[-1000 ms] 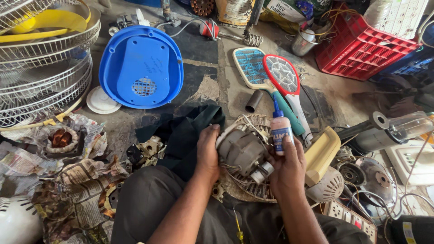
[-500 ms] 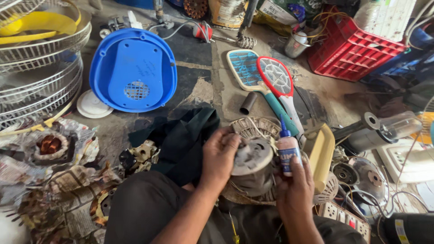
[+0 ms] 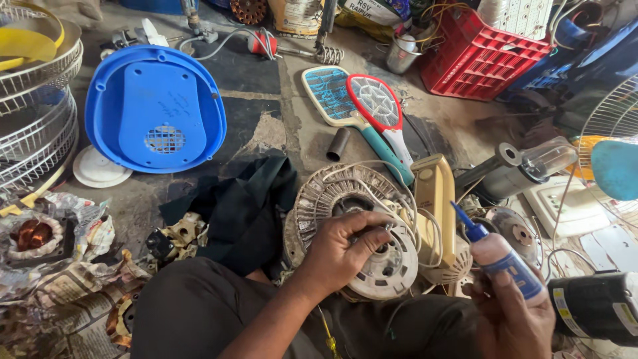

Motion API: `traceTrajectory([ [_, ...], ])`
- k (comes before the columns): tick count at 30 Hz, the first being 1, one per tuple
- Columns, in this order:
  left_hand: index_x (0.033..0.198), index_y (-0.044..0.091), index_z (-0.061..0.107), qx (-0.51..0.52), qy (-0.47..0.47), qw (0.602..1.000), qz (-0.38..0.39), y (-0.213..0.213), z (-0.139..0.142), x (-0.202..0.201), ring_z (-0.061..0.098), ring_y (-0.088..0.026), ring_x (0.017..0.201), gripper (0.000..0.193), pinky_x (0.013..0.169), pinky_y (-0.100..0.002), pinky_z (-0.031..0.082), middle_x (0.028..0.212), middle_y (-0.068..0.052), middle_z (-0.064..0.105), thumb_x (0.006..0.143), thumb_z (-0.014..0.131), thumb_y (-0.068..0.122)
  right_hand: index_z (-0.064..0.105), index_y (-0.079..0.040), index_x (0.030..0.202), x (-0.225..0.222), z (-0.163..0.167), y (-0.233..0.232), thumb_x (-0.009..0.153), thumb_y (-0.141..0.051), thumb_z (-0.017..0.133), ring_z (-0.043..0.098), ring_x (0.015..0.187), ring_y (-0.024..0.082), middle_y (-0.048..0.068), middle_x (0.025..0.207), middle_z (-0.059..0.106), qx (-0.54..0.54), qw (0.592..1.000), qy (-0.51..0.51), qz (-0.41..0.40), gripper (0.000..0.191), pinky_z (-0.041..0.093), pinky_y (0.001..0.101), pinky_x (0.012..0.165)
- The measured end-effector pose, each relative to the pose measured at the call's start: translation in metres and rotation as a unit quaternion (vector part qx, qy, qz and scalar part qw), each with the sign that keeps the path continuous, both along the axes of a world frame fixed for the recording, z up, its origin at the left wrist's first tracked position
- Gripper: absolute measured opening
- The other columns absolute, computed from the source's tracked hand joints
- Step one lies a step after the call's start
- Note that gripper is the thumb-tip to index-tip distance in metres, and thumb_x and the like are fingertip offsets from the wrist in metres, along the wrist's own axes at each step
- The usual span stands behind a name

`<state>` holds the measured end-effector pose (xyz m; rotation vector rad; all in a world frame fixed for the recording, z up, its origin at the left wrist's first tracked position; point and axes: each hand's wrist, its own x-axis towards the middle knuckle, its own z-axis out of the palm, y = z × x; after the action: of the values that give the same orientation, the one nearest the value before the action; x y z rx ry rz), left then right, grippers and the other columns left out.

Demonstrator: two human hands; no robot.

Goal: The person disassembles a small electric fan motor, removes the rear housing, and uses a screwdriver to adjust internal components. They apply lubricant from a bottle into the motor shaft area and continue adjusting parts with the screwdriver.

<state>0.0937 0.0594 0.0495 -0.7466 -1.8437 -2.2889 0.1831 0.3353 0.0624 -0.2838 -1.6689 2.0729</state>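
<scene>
— Since half a second ago, what has moved?

— Both hands have shifted. Earlier the bottle stood upright just beside the fan motor; now the right hand (image 3: 515, 319) has drawn it off to the right and tipped it, its blue nozzle slanting up and left toward the motor. The left hand (image 3: 342, 249) has dropped lower across the motor's front.

— Start at the left. What lies there?

— White wire fan guards (image 3: 33, 113) stacked at the edge, with crumpled newspaper (image 3: 60, 292) below them. Next comes a blue plastic cover (image 3: 156, 110) lying flat on the floor, and a black cloth (image 3: 242, 209) beside the person's knee.

— And the middle?

— The fan motor (image 3: 362, 233) rests against the lap, its pale round housing facing up, thin wires looping over it. The left hand's fingers are curled and clamped on its centre.

— Further right?

— Two racket-shaped swatters (image 3: 362, 103) lie on the floor behind the motor, and a red crate (image 3: 482, 60) stands beyond them. The small bottle (image 3: 505, 262) is gripped in the right hand, fingers closed round its body, apart from the motor.
</scene>
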Motion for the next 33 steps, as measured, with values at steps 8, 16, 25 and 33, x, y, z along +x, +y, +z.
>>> traceTrajectory([
  [8,0.1,0.009,0.077,-0.005,-0.044,0.991,-0.124,-0.004,0.009,-0.01,0.07,-0.008,0.086,0.019,0.07,-0.028,0.06,0.099,-0.002,0.071,0.09,0.077,0.025,0.048,0.011,0.118,0.006,0.015,-0.011,0.11,-0.015,0.075,0.071,0.093,0.029,0.024,0.107,0.066,0.096,0.988,0.114,0.043,0.038,0.062,0.0434,0.085],
  [16,0.098,0.009,0.076,-0.012,0.07,0.992,-0.105,0.005,0.012,-0.006,0.07,-0.006,0.084,0.023,0.072,-0.025,0.054,0.086,0.0,0.072,0.096,0.078,0.032,0.048,0.001,0.13,-0.001,0.019,-0.032,0.116,-0.029,0.062,0.069,0.102,0.032,0.02,0.116,0.066,0.05,0.992,0.115,0.002,0.036,0.06,0.0521,0.094],
  [25,0.092,0.007,0.072,0.015,-0.051,0.998,-0.046,-0.005,0.003,-0.015,0.059,-0.001,0.065,0.023,0.057,-0.021,0.047,0.083,0.002,0.072,0.091,0.082,0.028,0.055,-0.001,0.131,-0.005,0.001,-0.027,0.117,-0.038,0.051,0.068,0.109,0.034,0.017,0.117,0.07,-0.123,0.99,0.044,0.061,0.04,0.055,0.0538,0.096],
  [33,0.091,0.006,0.071,0.052,-0.16,0.984,-0.056,-0.008,-0.006,-0.021,0.058,0.0,0.063,0.027,0.058,-0.02,0.049,0.077,0.005,0.07,0.085,0.085,0.029,0.052,0.001,0.12,-0.011,0.012,-0.063,0.111,-0.031,0.062,0.069,0.096,0.028,0.019,0.108,0.069,0.012,0.997,0.059,0.045,0.035,0.059,0.0451,0.089],
])
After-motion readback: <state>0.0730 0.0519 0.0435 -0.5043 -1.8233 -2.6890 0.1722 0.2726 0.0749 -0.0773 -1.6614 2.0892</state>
